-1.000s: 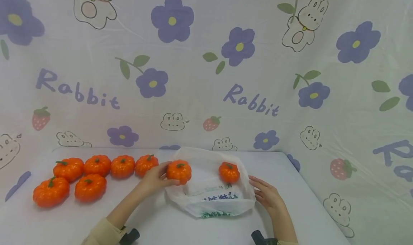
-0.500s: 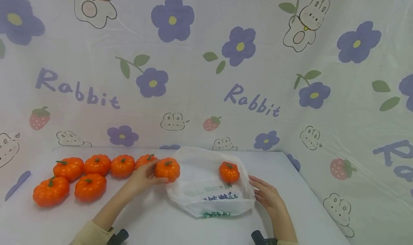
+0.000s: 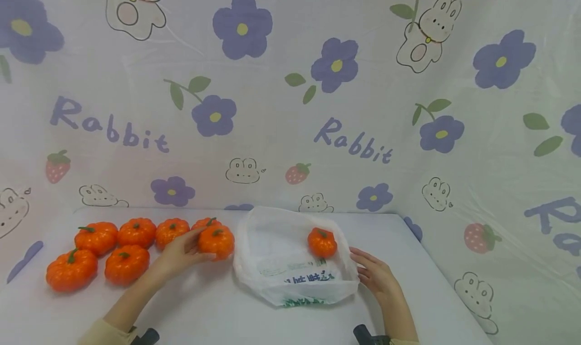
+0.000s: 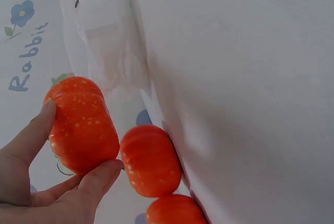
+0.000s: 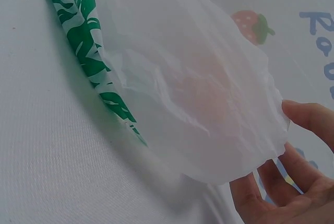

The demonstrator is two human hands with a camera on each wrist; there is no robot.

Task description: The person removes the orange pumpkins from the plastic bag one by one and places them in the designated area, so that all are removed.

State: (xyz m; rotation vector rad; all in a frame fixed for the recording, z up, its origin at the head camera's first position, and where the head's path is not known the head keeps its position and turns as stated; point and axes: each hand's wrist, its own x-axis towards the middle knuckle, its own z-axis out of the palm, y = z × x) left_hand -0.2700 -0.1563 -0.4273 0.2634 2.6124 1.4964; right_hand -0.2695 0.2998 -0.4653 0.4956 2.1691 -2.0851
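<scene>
My left hand grips a small orange pumpkin between thumb and fingers. It is to the left of a white plastic bag. In the left wrist view the held pumpkin shows speckled skin, thumb and fingers on its sides. One more pumpkin lies inside the bag, whose mouth is spread wide. At the bag's right side, my right hand touches the plastic with loosely bent, spread fingers. The right wrist view has the fingertips against the bag's outer edge.
Several orange pumpkins with green stems stand at the left of the white table, including a front one. One back-row pumpkin is partly hidden behind my left hand. A printed curtain hangs behind the table.
My left hand has moved left, carrying its pumpkin from over the bag's left edge to in front of the back-row pumpkins. The right hand and the bag stay put.
</scene>
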